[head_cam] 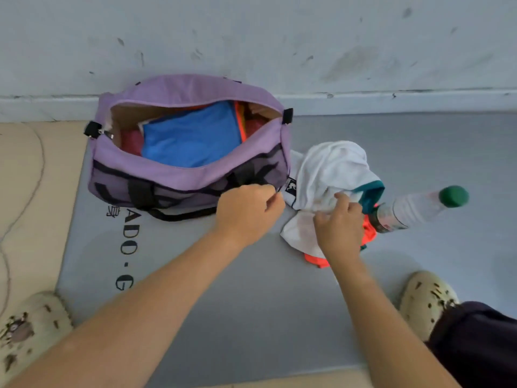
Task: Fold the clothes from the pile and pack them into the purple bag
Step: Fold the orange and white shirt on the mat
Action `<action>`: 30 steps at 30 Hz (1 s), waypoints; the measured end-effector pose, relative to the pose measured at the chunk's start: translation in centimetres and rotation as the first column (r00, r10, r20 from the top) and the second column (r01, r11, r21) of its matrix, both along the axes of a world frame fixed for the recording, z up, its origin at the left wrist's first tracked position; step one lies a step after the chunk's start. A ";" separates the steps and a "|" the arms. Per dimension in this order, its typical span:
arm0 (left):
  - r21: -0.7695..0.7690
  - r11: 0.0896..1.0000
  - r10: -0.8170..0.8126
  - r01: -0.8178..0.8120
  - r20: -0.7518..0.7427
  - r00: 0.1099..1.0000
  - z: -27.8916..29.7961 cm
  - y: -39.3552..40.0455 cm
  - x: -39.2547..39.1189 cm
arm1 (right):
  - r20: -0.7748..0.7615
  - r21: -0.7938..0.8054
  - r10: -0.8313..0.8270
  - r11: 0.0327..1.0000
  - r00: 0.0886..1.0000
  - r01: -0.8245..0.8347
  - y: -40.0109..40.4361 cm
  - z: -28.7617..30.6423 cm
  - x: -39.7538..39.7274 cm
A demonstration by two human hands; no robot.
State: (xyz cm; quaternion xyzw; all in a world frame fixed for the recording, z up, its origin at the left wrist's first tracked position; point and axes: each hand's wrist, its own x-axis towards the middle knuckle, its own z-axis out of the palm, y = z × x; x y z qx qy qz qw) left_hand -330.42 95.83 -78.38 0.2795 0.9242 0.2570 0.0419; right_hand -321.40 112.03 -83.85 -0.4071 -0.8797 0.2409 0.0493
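Both hands, left hand (247,208) and right hand (340,224), pinched the white shirt (330,169). The purple bag (179,180) already held folded clothes (193,135); little was left.

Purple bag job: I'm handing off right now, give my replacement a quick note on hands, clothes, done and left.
Left hand: grip pinches the white garment at its edge by the bag.
Right hand: grips the same garment, lower down.
Purple bag: open on the grey mat, blue folded piece on top inside.
Left: fold the white garment, then the orange piece beneath; a bottle lies beside the pile.
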 end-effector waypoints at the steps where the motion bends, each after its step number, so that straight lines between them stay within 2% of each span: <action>1: -0.070 0.997 0.027 -0.017 0.150 0.988 -1.4 1.1 1.1 | 0.102 -0.032 -0.052 0.998 0.993 0.055 0.3 -1.0 1.3; 2: -0.138 0.990 0.056 -0.016 0.287 0.956 -2.9 1.9 2.2 | 0.137 -0.072 -0.070 0.994 0.988 0.080 0.4 -1.9 2.4; 4: -0.175 0.985 0.109 -0.016 0.540 0.835 -5.7 2.8 3.9 | 0.067 -0.211 -0.070 0.974 0.995 0.083 0.6 -3.3 3.8; 7: -0.079 0.967 0.214 -0.242 0.767 0.605 -8.1 3.0 5.4 | -0.005 -0.418 -0.028 0.908 1.000 0.023 -0.3 -4.0 4.9; 9: -0.026 0.928 0.223 -0.373 0.838 0.498 -8.7 3.1 6.4 | 0.009 -0.502 0.129 0.858 0.992 -0.107 -2.0 -4.1 5.7; 11: 0.013 0.889 0.194 -0.457 0.895 0.402 -8.8 2.8 7.7 | 0.017 -0.700 0.279 0.689 0.960 -0.188 -4.1 -3.9 7.2; 12: 0.001 0.887 0.189 -0.461 0.911 0.366 -8.8 2.2 8.5 | 0.031 -0.799 0.327 0.575 0.944 -0.174 -5.1 -3.7 8.1; 14: -0.078 0.928 0.219 -0.365 0.905 0.364 -8.8 0.6 10.2 | 0.073 -0.925 0.383 0.371 0.921 -0.081 -6.5 -3.1 10.3; 15: -0.128 0.934 0.251 -0.333 0.899 0.359 -9.0 -0.6 11.0 | 0.090 -0.955 0.376 0.296 0.922 -0.028 -6.9 -2.8 11.4; 16: -0.157 0.926 0.270 -0.344 0.910 0.313 -8.7 -1.8 11.8 | 0.105 -0.970 0.339 0.241 0.935 0.021 -7.2 -2.3 12.3; 18: -0.138 0.880 0.246 -0.454 0.951 0.187 -7.3 -4.1 13.3 | 0.129 -0.973 0.202 0.216 0.971 0.085 -7.3 -1.3 13.6; 19: -0.115 0.857 0.222 -0.503 0.962 0.158 -6.6 -5.1 14.0 | 0.130 -0.959 0.127 0.270 0.983 0.092 -7.4 -0.8 13.9; 21: -0.060 0.810 0.162 -0.583 0.979 0.124 -4.6 -6.7 15.0 | 0.087 -0.893 0.023 0.445 0.996 0.068 -7.6 0.7 14.2; 22: -0.033 0.787 0.124 -0.616 0.987 0.105 -3.2 -7.3 15.3 | 0.050 -0.877 0.000 0.478 0.999 0.044 -8.0 1.9 14.2; 24: 0.031 0.762 0.057 -0.646 0.992 0.115 0.1 -8.1 15.4 | -0.045 -0.918 0.062 0.392 0.997 -0.066 -9.0 4.9 13.8; 26: 0.117 0.753 0.001 -0.647 0.984 0.179 3.9 -8.6 15.1 | -0.144 -0.948 0.195 0.256 0.970 -0.192 -10.4 8.5 13.2; 27: 0.161 0.743 -0.021 -0.650 0.976 0.217 6.1 -8.9 14.8 | -0.191 -0.940 0.274 0.226 0.943 -0.256 -11.1 10.6 12.9; 28: 0.205 0.733 -0.032 -0.649 0.963 0.268 8.4 -9.3 14.5 | -0.226 -0.915 0.353 0.243 0.908 -0.322 -11.8 12.8 12.7; 30: 0.309 0.720 -0.032 -0.622 0.909 0.415 13.2 -10.2 13.7 | -0.241 -0.823 0.453 0.373 0.859 -0.428 -12.5 17.4 12.3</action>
